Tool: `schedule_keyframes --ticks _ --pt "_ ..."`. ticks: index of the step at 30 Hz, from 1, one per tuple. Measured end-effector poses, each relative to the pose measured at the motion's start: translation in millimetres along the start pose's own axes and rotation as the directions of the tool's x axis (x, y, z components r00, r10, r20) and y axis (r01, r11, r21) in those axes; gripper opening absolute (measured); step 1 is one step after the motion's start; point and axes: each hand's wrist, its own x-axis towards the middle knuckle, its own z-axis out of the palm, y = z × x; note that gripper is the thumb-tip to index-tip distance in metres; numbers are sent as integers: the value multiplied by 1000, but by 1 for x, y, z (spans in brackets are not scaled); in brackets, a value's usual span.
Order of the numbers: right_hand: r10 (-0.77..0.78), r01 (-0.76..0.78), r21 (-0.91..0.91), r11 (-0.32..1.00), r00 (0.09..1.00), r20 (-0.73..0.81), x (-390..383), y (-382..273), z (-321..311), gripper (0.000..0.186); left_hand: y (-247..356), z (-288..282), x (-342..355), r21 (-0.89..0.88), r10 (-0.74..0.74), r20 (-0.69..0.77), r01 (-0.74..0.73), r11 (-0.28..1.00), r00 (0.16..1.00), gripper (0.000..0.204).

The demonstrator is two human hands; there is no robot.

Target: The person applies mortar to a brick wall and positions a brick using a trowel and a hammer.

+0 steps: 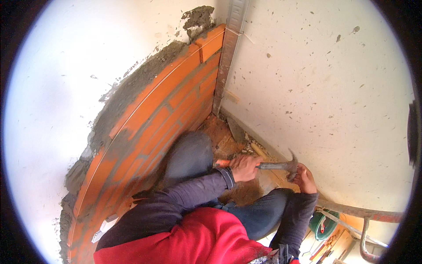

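My left hand is wrapped round the orange grip of a claw hammer, which lies level in front of my knees. Its claw points up, away from me. Close against the hammer head is my right hand, its fingers bent together. Whether they pinch the head itself or some small thing behind it is hidden. To the left rises an orange brick wall with grey mortar joints and a string stretched along its upper course.
An upright metal profile stands at the brick wall's far end. The white wall on the right is spattered with mortar. A metal frame and a green bucket are at lower right. Debris lies on the floor.
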Motion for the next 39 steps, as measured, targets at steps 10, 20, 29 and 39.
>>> schedule_keyframes --ticks 10,20,29,39 --pt "-211 279 169 945 917 -338 -35 -47 68 40 70 -102 24 214 368 -5 -358 909 930 18" --pt "-95 316 450 835 889 -447 -37 -39 89 26 13 -189 -19 292 90 -349 16 956 933 16" --pt "-75 289 750 595 949 -306 -30 -39 85 22 -89 -124 -126 379 -16 -507 239 894 862 46" --pt "-234 384 714 586 923 -304 -29 -43 104 23 92 -216 -50 -562 -54 -401 -199 803 915 52"
